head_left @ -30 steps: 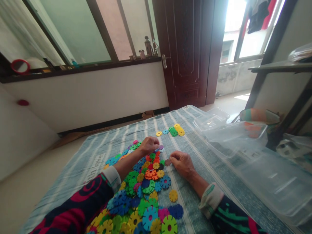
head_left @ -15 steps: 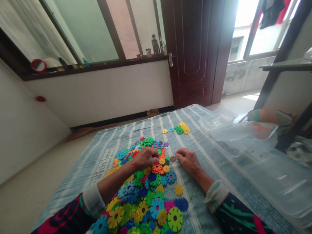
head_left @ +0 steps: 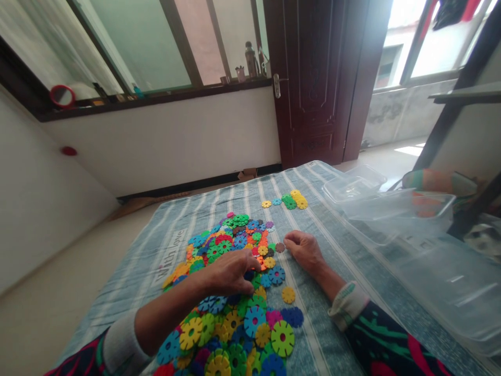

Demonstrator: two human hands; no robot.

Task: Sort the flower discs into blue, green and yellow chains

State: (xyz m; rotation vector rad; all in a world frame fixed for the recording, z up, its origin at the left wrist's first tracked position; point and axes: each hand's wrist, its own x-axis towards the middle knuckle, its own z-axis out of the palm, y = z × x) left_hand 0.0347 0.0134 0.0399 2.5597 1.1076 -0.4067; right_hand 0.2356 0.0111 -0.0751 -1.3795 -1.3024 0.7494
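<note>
A heap of notched plastic discs in many colours lies on the striped bed cover. My left hand hovers low over the middle of the heap, palm down, its thumb and index finger apart. Any disc beneath its fingers is hidden. To the right of the heap, my right hand rests with its fingers closed in a pinch. A small brown disc sits right at those fingertips; I cannot tell whether they grip it. Nearby lies a single yellow disc.
Farther back, a short row of yellow, blue and green discs lies apart from the heap. Clear plastic bins and a clear lid are on the right. Beyond the bed stands a dark red door.
My left hand has dropped nearer to me over the heap, and its thumb and index finger have parted. My right hand stays beside the brown disc. The view has shifted slightly.
</note>
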